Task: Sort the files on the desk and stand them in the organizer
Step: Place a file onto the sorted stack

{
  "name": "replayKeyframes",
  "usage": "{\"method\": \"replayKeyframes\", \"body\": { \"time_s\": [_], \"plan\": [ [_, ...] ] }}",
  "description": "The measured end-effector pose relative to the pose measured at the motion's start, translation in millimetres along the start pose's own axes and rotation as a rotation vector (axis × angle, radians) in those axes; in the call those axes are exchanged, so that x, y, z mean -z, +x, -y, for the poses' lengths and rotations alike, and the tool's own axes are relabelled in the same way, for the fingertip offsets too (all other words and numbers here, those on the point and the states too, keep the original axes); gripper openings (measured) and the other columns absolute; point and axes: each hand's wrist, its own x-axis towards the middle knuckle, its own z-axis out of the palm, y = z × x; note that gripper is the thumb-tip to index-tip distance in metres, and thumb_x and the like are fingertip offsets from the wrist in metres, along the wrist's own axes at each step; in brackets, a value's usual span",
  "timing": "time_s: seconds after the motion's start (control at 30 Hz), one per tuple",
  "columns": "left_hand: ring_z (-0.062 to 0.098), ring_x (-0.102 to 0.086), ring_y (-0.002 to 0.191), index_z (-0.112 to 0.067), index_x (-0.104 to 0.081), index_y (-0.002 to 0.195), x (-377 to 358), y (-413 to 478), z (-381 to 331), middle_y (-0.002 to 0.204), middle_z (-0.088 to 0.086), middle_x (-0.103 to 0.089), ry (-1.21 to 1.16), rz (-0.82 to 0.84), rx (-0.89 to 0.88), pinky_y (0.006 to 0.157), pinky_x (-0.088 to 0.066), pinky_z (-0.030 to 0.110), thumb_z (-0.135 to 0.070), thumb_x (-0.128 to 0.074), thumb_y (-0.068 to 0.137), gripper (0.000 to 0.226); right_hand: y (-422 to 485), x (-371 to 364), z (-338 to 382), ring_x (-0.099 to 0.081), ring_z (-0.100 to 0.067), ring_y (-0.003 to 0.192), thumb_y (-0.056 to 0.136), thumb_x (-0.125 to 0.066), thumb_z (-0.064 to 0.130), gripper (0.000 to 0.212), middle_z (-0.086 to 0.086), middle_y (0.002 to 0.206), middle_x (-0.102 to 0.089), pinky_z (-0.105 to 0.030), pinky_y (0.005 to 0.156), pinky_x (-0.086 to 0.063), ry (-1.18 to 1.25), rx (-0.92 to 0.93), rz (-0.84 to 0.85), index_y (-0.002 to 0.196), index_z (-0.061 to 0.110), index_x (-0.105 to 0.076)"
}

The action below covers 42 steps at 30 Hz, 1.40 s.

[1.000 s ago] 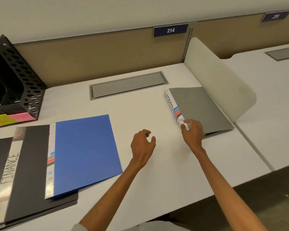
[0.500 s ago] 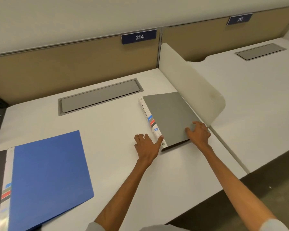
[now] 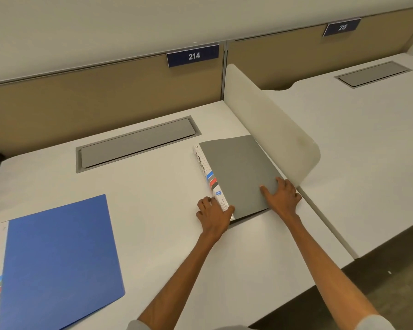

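Grey folder (image 3: 239, 172) lies flat on the white desk (image 3: 153, 198) in my feed, its right edge just beside the white divider (image 3: 272, 129) and well apart from the blue folder (image 3: 57, 258) at the left. Left hand (image 3: 214, 214), arm stretched forward, grips the near spine corner, fingers curled against the striped spine and thumb over the cover. Right hand (image 3: 283, 198) lies palm down on the cover's near right corner, fingers spread straight, pressing it
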Motion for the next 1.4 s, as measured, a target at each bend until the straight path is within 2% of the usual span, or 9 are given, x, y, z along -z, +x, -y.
{"method": "replayKeyframes", "body": {
  "time_s": [0.13,0.3,0.4,0.47,0.6,0.87,1.0,1.23,1.4],
  "plan": [
    [0.024,-0.029,0.128,-0.007,-0.04,0.129,0.3,4.4,-3.7,0.13,0.009,-0.038,-0.129,0.028,0.078,0.101,-0.035,0.037,-0.037,-0.066,0.085,0.059,9.0,7.7,3.6,-0.035,-0.036,0.133,0.075,-0.069,0.063,0.08,-0.015,0.141,-0.045,-0.05,0.109,-0.025,0.054,-0.066,0.006,0.136,0.017,-0.046],
    [0.024,-0.057,0.107,-0.008,-0.045,0.122,18.1,11.0,5.1,0.12,0.009,-0.055,-0.51,0.025,0.206,0.077,-0.055,0.032,-0.024,-0.076,0.076,0.058,5.4,7.1,7.7,-0.036,-0.039,0.13,0.061,-0.077,0.068,0.098,-0.02,0.135,-0.046,-0.051,0.104,-0.03,0.091,-0.168,0.078,0.135,0.015,-0.042],
    [0.019,-0.058,0.098,-0.012,-0.04,0.125,32.5,10.0,9.6,0.114,0.003,-0.055,-0.587,0.018,0.231,0.058,-0.047,0.018,-0.022,-0.078,0.074,0.065,0.6,2.2,5.7,-0.041,-0.037,0.127,0.057,-0.081,0.067,0.106,-0.018,0.134,-0.046,-0.05,0.106,-0.036,0.132,-0.173,0.116,0.137,0.012,-0.04],
    [0.018,-0.057,0.096,-0.013,-0.039,0.125,37.7,7.9,14.0,0.112,0.0,-0.053,-0.592,0.015,0.22,0.053,-0.044,0.015,-0.023,-0.08,0.074,0.067,-1.1,0.8,5.4,-0.048,-0.036,0.121,0.055,-0.084,0.064,0.107,-0.016,0.132,-0.045,-0.049,0.102,-0.043,0.197,-0.165,0.144,0.137,0.011,-0.041],
    [0.02,-0.059,0.098,-0.014,-0.04,0.126,46.4,3.0,20.0,0.111,0.001,-0.054,-0.584,-0.02,0.181,0.054,-0.045,0.015,-0.022,-0.083,0.07,0.071,-5.7,-0.7,8.7,-0.055,-0.033,0.107,0.053,-0.089,0.057,0.106,-0.014,0.127,-0.044,-0.04,0.088,-0.051,0.3,-0.142,0.15,0.134,0.009,-0.042],
    [0.02,-0.059,0.096,-0.019,-0.038,0.127,76.6,-10.6,14.1,0.11,-0.002,-0.052,-0.569,-0.171,0.04,0.049,-0.047,0.012,-0.019,-0.082,0.07,0.072,-24.5,-12.0,37.9,-0.054,-0.034,0.109,0.05,-0.09,0.056,0.107,-0.013,0.126,-0.043,-0.043,0.091,-0.05,0.409,-0.114,0.089,0.133,0.01,-0.042],
    [0.018,-0.057,0.093,-0.022,-0.034,0.125,94.2,-24.5,1.0,0.109,-0.002,-0.051,-0.527,-0.267,-0.046,0.058,-0.048,0.016,-0.02,-0.081,0.07,0.072,-29.7,-15.3,59.3,-0.054,-0.034,0.109,0.052,-0.089,0.057,0.104,-0.013,0.126,-0.044,-0.041,0.089,-0.048,0.443,-0.08,0.103,0.133,0.011,-0.043],
    [0.017,-0.061,0.089,-0.027,-0.03,0.128,122.4,-55.1,-27.9,0.112,-0.004,-0.052,-0.438,-0.442,-0.249,0.068,-0.057,0.021,-0.038,-0.077,0.073,0.073,-44.9,-27.9,100.0,-0.055,-0.03,0.111,0.055,-0.088,0.054,0.099,-0.011,0.128,-0.05,-0.047,0.096,-0.051,0.601,0.003,0.169,0.133,0.01,-0.046],
    [0.012,-0.062,0.089,-0.025,-0.032,0.132,145.3,-67.1,-39.5,0.118,-0.006,-0.055,-0.4,-0.527,-0.362,0.066,-0.053,0.014,-0.052,-0.07,0.075,0.073,-52.4,-30.5,125.5,-0.058,-0.032,0.111,0.061,-0.083,0.052,0.091,-0.014,0.129,-0.056,-0.047,0.094,-0.054,0.68,0.091,0.239,0.132,0.007,-0.049]
  ]
}}
